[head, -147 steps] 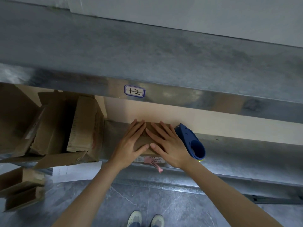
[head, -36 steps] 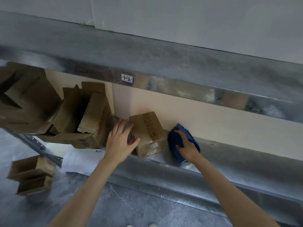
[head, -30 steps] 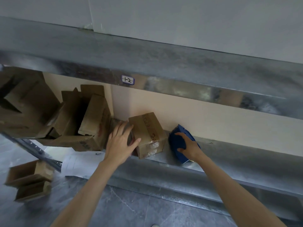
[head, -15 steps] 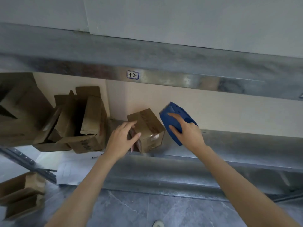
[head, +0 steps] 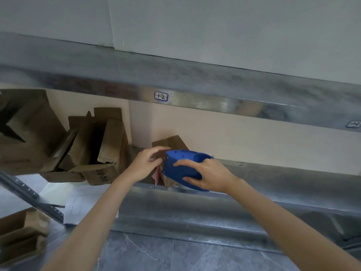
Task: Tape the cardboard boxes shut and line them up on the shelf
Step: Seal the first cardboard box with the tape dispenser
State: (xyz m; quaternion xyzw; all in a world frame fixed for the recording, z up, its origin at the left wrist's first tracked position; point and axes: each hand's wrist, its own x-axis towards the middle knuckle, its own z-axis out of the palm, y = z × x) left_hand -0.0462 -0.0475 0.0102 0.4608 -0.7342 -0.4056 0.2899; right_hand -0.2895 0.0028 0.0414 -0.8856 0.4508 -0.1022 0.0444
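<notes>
- Grey metal shelf [head: 273,173], with a cream wall [head: 234,137] behind it. What are the fingers doing?
- On the right hand [head: 211,177] the fingers [head: 185,163] are curled over a blue tape dispenser [head: 181,173], and the thumb is under it. They grip it.
- And the other hand?
- The left hand [head: 145,166] has its fingers [head: 158,149] bent a little and loose. They hold nothing. The tips reach over the left top edge of the small box [head: 172,142]. I cannot tell if they touch it.
- Where is the tape dispenser?
- Right in front of the small box, hiding its lower front. Its long way runs side to side. One end is by the left hand. The other end is under the right palm.
- How does the small box sit?
- On the shelf, close to the wall. It is turned, so a corner points at the front edge of the shelf. A pink slip [head: 157,174] hangs at its left front, between the two hands.
- What is left of the small box?
- A pile of open brown boxes [head: 88,145], tipped all ways, with flaps sticking up. The nearest one is just beside it.
- And above it?
- A shiny beam [head: 214,103] with a little label [head: 161,96].
- Below?
- Grey floor [head: 156,251]. Two low boxes [head: 21,237] sit far down to the left.
</notes>
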